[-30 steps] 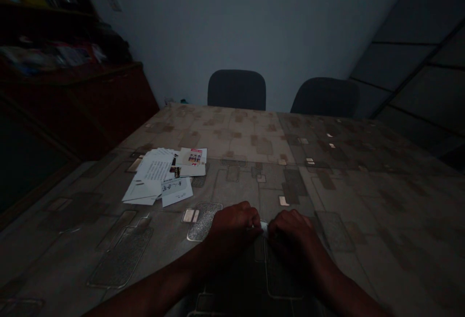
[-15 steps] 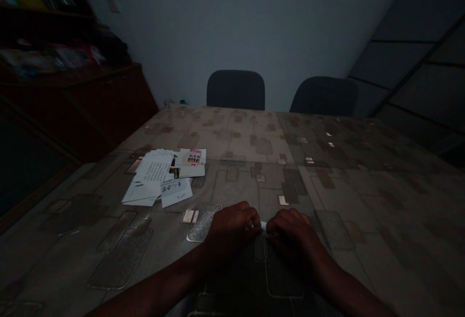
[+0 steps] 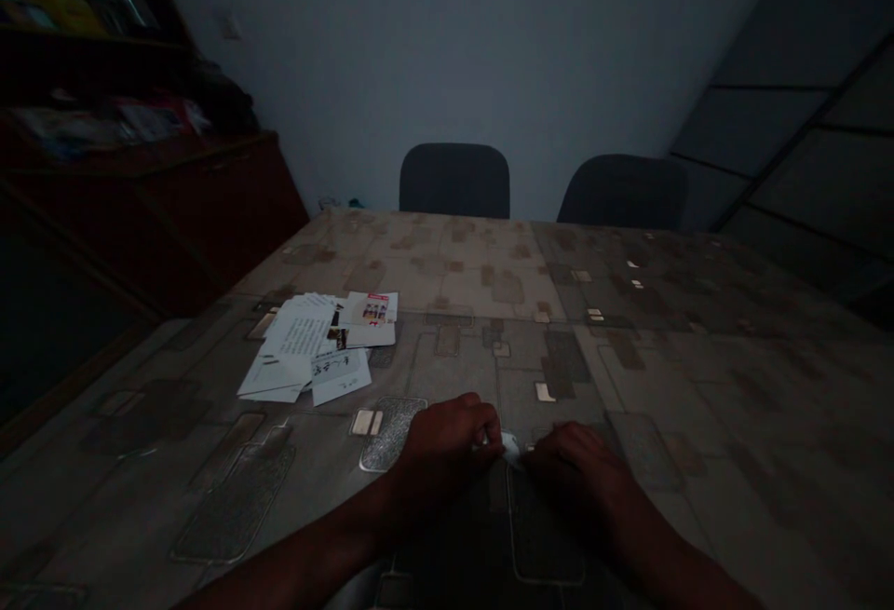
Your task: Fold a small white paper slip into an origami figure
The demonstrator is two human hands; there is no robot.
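The room is dim, with a pale wall behind a tabletop under a patterned cover. At the far left, beyond the small white piece, there is a dark red cabinet. Farther to the right, but left of the white piece and beyond it, printed cards lie in an overlapping, spread pile. One grey chair stands behind the tabletop, beyond the white piece and a little to its left.

The left hand is curled and nearly closed, and it pinches the left end of the white piece between thumb and fingers. The piece shows just above the tabletop, between the two hands; it is too small and dark to say what it is, perhaps paper or soft plastic. The right hand, to the right of the piece, is also curled, with its fingertips at the right end. I cannot tell if they grip it or only touch it.

What has just changed is this right hand: it has moved slightly away from the left one, so more of the white piece is exposed. In my judgement, the left hand now keeps the piece steady.
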